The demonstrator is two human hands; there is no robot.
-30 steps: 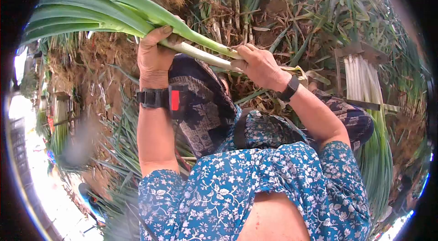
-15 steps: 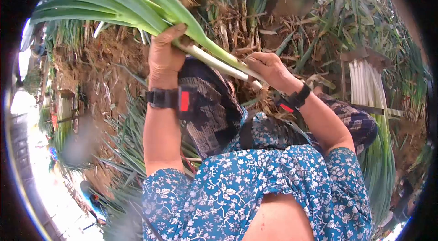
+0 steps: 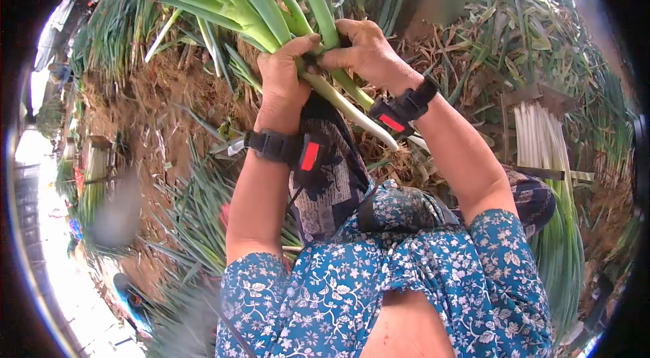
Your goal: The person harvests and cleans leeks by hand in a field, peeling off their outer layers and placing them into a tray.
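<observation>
My left hand (image 3: 283, 77) is closed around a large green onion (image 3: 345, 109), its leaves fanning to the upper left and its white end pointing down to the right. Beside it, my right hand (image 3: 365, 53) pinches an outer leaf (image 3: 315, 2) of the onion between thumb and fingers. The lower part of that leaf (image 3: 355, 89) stands apart from the white stalk and passes under my right hand. Both hands are close together, above my knee. Roots at the stalk's tip cannot be made out clearly.
At the right, a bundle of clean white-stemmed green onions (image 3: 542, 134) lies in a wooden frame (image 3: 535, 97). Stripped leaves (image 3: 514, 33) are heaped at upper right. Uncleaned onions with soil (image 3: 115, 46) stand at left, and more lie by my left elbow (image 3: 196, 216).
My right hand has moved up and left along the onion, from near its white end to beside my left hand. An outer leaf is now separated from the stalk. My left hand has shifted slightly right.
</observation>
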